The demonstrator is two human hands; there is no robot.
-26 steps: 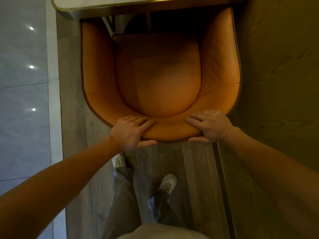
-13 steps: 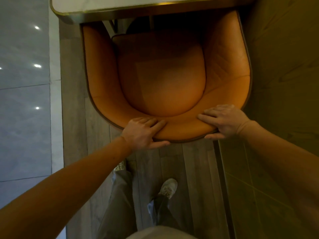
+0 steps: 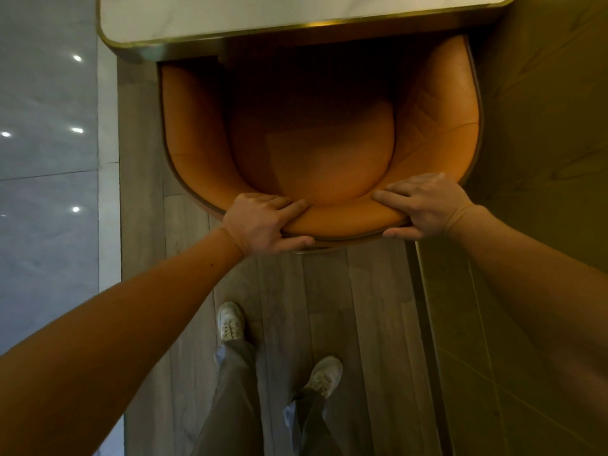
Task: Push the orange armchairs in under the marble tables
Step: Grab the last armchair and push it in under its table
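Observation:
An orange leather armchair [image 3: 316, 153] stands below me, seen from above, its curved backrest nearest to me. Its front part is tucked under the white marble table [image 3: 263, 14] with a brass rim at the top of the view. My left hand [image 3: 263, 225] grips the backrest's top edge left of centre, fingers inside and thumb behind. My right hand [image 3: 424, 205] grips the same edge on the right, in the same way.
A dark olive wall panel [image 3: 543, 159] runs close along the chair's right side. Grey wood-plank floor [image 3: 362, 307] lies under my feet, with my two white shoes [image 3: 230, 320] behind the chair. Glossy grey tiles [image 3: 42, 225] cover the floor to the left.
The armchair has slid forward under the table; the table edge now covers the seat's front and the table leg seen earlier. Both hands keep their grip and I have stepped forward.

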